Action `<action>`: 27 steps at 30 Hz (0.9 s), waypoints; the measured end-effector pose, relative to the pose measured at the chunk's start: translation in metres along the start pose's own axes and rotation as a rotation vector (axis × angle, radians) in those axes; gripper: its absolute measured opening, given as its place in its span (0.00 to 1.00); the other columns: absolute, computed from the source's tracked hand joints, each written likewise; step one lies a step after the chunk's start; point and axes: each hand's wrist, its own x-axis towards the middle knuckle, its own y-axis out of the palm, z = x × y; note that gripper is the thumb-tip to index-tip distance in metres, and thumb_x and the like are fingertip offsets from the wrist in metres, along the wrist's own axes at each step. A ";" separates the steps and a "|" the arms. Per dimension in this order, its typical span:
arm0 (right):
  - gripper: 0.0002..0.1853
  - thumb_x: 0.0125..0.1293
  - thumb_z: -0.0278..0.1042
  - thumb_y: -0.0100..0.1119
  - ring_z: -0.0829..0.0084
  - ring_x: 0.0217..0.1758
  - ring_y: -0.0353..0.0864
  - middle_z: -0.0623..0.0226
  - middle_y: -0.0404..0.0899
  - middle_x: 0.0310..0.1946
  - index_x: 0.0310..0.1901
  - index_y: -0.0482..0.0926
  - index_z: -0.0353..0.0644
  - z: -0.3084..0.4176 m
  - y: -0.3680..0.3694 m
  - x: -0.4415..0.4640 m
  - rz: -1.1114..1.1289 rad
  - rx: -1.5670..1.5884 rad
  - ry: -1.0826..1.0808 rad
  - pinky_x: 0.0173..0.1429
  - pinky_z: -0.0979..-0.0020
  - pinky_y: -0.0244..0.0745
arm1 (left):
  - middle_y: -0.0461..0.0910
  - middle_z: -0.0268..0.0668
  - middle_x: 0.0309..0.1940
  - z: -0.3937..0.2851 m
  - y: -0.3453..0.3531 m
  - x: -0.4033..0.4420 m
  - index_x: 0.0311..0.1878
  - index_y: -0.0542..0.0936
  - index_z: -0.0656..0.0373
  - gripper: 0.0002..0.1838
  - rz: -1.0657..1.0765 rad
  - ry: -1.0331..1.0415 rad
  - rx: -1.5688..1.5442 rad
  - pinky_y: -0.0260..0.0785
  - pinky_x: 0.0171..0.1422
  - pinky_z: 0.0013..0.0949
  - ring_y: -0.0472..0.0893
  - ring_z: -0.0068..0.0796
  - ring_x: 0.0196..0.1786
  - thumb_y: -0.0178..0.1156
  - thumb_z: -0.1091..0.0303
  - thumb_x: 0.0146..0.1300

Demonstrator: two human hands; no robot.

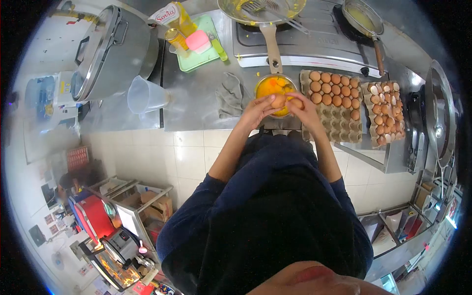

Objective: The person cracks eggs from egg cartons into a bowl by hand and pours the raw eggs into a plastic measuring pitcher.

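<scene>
Over a metal bowl [257, 87] of orange-yellow raw egg [269, 86], both of my hands are close together. My left hand [256, 111] pinches a brown eggshell piece [278, 101]. A second brown shell piece [296, 103] is in the closed fingers of my right hand [308, 114]. The two pieces look like halves of one cracked egg; their inner sides are hidden. Right of the bowl is a cardboard tray [339, 125] with whole brown eggs [336, 89] in its far rows. Beside it, another tray [368, 114] is heaped with broken eggshells [386, 110].
A pan [273, 46] with a whisk-like utensil and a strainer [363, 17] rest on the stove [314, 46]. Left are a grey cloth [229, 96], a plastic jug [146, 96], a green board [194, 59] with containers, and a big pot [118, 54].
</scene>
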 end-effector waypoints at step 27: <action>0.22 0.53 0.33 0.68 0.52 0.42 0.84 0.49 0.83 0.39 0.51 0.81 0.37 -0.045 0.035 0.010 -0.275 -0.633 -0.311 0.48 0.61 0.79 | 0.78 0.53 0.54 0.014 -0.027 0.017 0.62 0.75 0.64 0.31 -0.089 0.890 1.391 0.76 0.58 0.42 0.81 0.52 0.52 0.69 0.70 0.54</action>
